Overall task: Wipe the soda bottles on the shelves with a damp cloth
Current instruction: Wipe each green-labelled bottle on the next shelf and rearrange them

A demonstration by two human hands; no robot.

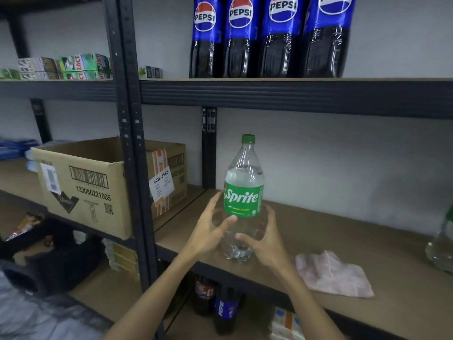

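Observation:
A clear Sprite bottle (244, 192) with a green cap and green label stands upright on the middle shelf board (367, 256). My left hand (210, 231) curls round its lower left side, thumb tip at the label's bottom edge. My right hand (266, 239) wraps the lower right side, thumb across the front. A crumpled pink cloth (333, 273) lies flat on the shelf to the right of my right hand, touched by neither hand. Several Pepsi bottles (269, 38) stand in a row on the shelf above.
Another clear bottle (441, 244) is cut off by the right frame edge. A black upright post (130, 143) stands left of the bottle, with cardboard boxes (83, 185) beyond it. More Pepsi bottles (223, 307) stand on the shelf below.

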